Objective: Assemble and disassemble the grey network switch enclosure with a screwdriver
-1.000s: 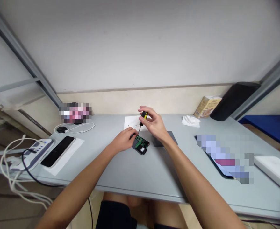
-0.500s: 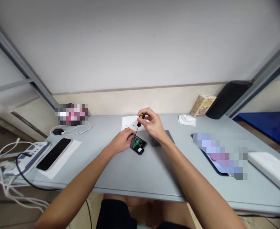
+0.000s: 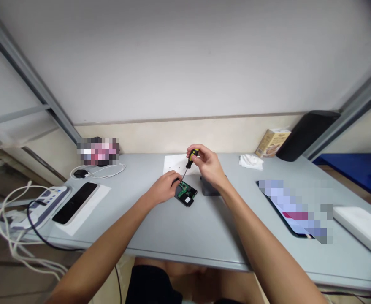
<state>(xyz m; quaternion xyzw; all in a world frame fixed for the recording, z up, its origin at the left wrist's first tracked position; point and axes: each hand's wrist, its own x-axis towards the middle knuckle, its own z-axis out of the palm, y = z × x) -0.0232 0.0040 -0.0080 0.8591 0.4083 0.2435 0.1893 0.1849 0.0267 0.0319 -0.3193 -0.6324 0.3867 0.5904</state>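
A black-and-yellow screwdriver [image 3: 190, 159] is in the fingers of my right hand [image 3: 209, 165], tilted, its shaft pointing down to the left. Its tip meets the far edge of a hard drive [image 3: 186, 193] whose green circuit board faces up. My left hand [image 3: 164, 186] grips the drive's left side, with the fingertips near the screwdriver tip; they partly cover that corner. Behind both hands lies a white sheet of paper [image 3: 170, 162] with a few small dark specks on it. Under my right wrist is a dark grey flat case [image 3: 210, 188], partly hidden.
On the left are a black phone [image 3: 75, 203] on white paper, a power strip [image 3: 50, 204] with cables, and a charger [image 3: 80, 173]. On the right lie a crumpled tissue [image 3: 251, 161], a small carton [image 3: 272, 142], a black cylinder [image 3: 307, 135], a blurred-out tablet-like device [image 3: 294, 215] and a white box [image 3: 361, 228].
The whole view has shifted slightly, moving things a little to the right. My right hand has tilted the screwdriver handle a bit further right; my left hand still holds the drive.
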